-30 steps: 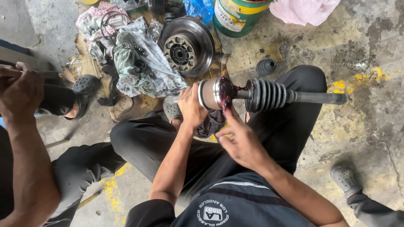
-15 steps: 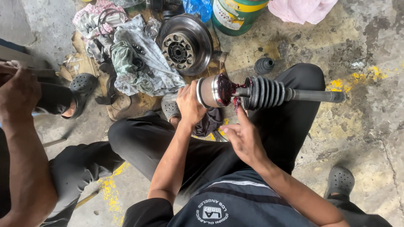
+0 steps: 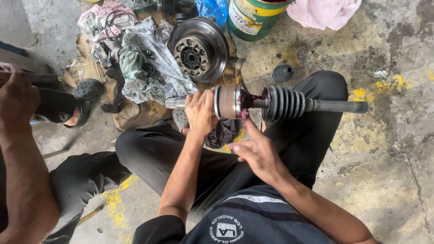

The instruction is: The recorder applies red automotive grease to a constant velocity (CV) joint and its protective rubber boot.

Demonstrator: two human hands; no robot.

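A drive axle lies across my lap, held level. My left hand [image 3: 200, 112] grips its metal joint housing [image 3: 227, 101] close to the splined stub [image 3: 174, 103]. My right hand [image 3: 256, 152] holds nothing; its fingers are spread and a fingertip touches the dark red grease [image 3: 244, 114] at the housing's mouth. To the right of the grease sit the ribbed black rubber boot [image 3: 283, 103] and the bare shaft [image 3: 337, 106], which reaches out over my right knee.
A brake disc with hub [image 3: 199, 48] leans on rags [image 3: 143, 68] ahead of me. Behind it stand a green bucket [image 3: 251, 16], a blue bag [image 3: 212, 9] and a pink cloth [image 3: 323, 11]. A small rubber boot [image 3: 283, 72] lies on the concrete. Another person's hand [image 3: 18, 97] and sandalled foot [image 3: 86, 90] are at the left.
My left hand keeps the same grip on the housing. My right hand has shifted only slightly, its fingertip staying at the greasy mouth of the joint.
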